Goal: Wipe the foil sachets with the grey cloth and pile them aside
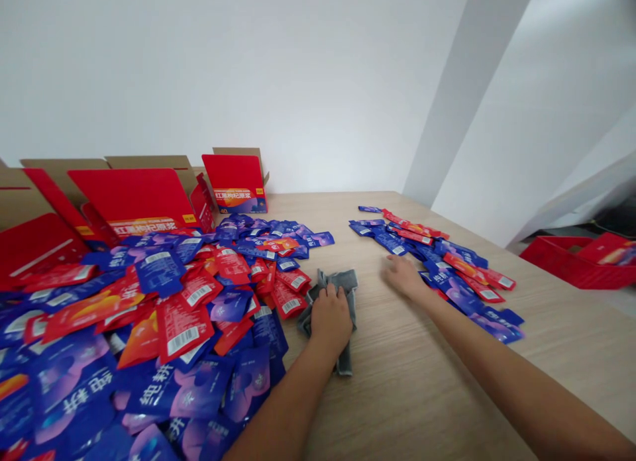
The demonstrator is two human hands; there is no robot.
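My left hand (330,315) is closed over a crumpled grey cloth (350,290) on the table, its fingers pressed into the folds. The cloth touches or nearly touches the edge of a big heap of red and blue packets (183,328). My right hand (401,275) rests low over the wood, slightly blurred, with its fingers loosely apart and nothing visible in them. Beside it lies a smaller spread of blue and red packets (447,269), with a blue packet (391,242) just beyond the fingertips.
Open red cartons (134,196) stand behind the big heap on the left, with another red carton (236,176) at the back. A red box (581,259) sits past the table's right edge. A white wall (318,83) rises behind the wooden table (397,395).
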